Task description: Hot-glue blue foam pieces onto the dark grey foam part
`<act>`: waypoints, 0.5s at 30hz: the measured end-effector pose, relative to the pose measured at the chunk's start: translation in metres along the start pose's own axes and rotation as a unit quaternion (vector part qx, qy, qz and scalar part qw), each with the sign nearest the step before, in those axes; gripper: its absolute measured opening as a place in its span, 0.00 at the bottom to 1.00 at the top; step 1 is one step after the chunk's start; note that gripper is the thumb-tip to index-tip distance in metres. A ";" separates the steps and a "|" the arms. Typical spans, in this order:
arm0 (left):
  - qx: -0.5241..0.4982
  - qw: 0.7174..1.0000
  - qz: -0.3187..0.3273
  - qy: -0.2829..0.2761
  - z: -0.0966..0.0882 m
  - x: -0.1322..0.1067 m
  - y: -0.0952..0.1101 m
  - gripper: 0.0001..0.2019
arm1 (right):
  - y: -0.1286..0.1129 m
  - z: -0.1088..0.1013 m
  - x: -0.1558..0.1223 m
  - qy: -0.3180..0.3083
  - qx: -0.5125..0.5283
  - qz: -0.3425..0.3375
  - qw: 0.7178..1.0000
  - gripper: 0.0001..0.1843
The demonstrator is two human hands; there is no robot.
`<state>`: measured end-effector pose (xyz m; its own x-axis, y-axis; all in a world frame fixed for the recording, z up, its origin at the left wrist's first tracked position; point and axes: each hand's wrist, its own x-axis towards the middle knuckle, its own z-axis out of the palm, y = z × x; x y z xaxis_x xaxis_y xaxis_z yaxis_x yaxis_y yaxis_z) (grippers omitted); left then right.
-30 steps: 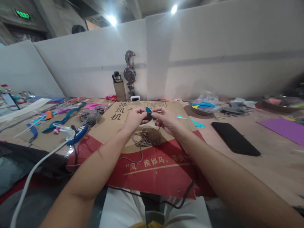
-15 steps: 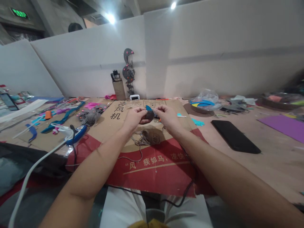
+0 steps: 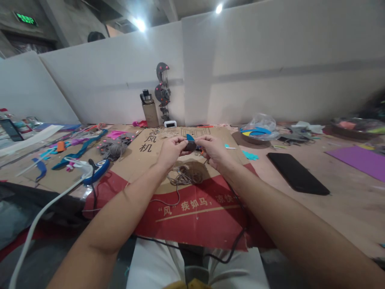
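Observation:
My left hand (image 3: 173, 151) is closed, thumb and fingers pinching a small dark grey piece (image 3: 190, 147) above the cardboard (image 3: 195, 224). A pointed blue piece (image 3: 189, 137) stands up from its upper edge. My right hand (image 3: 214, 151) is also closed, its thumb and forefinger pinched at the right edge of these pieces. Whether that pinch is on the blue piece or the grey one is hard to make out. Below both hands lies a loose tangle of grey yarn (image 3: 186, 175), with one strand trailing left.
A black phone (image 3: 297, 172) lies at right, with a purple sheet (image 3: 357, 160) beyond. Behind stand a bottle (image 3: 149, 112), a hanging grey ornament (image 3: 162, 90) and a bowl (image 3: 255, 138). At left are grey yarn (image 3: 116, 147) and a glue gun (image 3: 96, 171) with a white cable.
The dark grey piece has tilted, so less of its face shows, and the blue piece leans slightly right. Both hands stay pinched in nearly the same place.

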<state>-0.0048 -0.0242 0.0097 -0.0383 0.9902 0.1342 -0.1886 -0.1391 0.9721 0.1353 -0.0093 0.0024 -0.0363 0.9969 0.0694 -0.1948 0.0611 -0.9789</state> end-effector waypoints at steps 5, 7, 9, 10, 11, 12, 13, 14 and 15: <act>0.002 1.000 -0.007 -0.005 -0.001 0.000 -0.002 0.03 | -0.004 0.001 -0.002 -0.059 0.047 0.060 0.995 0.08; 0.003 1.000 -0.009 -0.014 -0.002 0.001 -0.003 0.03 | -0.005 0.002 -0.004 -0.071 0.053 0.072 0.993 0.10; -0.001 1.000 -0.013 -0.020 -0.004 0.003 -0.003 0.02 | -0.005 0.003 -0.005 -0.070 0.054 0.073 0.993 0.10; -0.005 1.000 -0.016 -0.021 -0.005 0.004 -0.003 0.02 | -0.005 0.003 -0.005 -0.069 0.053 0.072 0.994 0.09; -0.010 1.000 -0.020 -0.022 -0.005 0.005 -0.003 0.02 | -0.005 0.003 -0.004 -0.069 0.051 0.072 0.994 0.08; -0.013 0.999 -0.025 -0.024 -0.006 0.005 -0.002 0.01 | -0.004 0.003 -0.004 -0.071 0.049 0.071 0.994 0.08; -0.015 0.999 -0.032 -0.027 -0.006 0.006 -0.002 0.01 | -0.004 0.002 -0.003 -0.074 0.048 0.071 0.994 0.08; -0.014 0.999 -0.039 -0.031 -0.007 0.007 -0.002 0.02 | -0.003 0.002 -0.003 -0.078 0.048 0.073 0.993 0.08; -0.013 0.998 -0.045 -0.034 -0.007 0.007 -0.002 0.02 | -0.003 0.001 -0.002 -0.084 0.049 0.078 0.992 0.09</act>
<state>-0.0119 -0.0170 0.0076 0.0458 0.9971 0.0603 -0.2143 -0.0492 0.9755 0.1346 -0.0117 0.0050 -0.2348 0.9711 -0.0416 -0.2674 -0.1057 -0.9578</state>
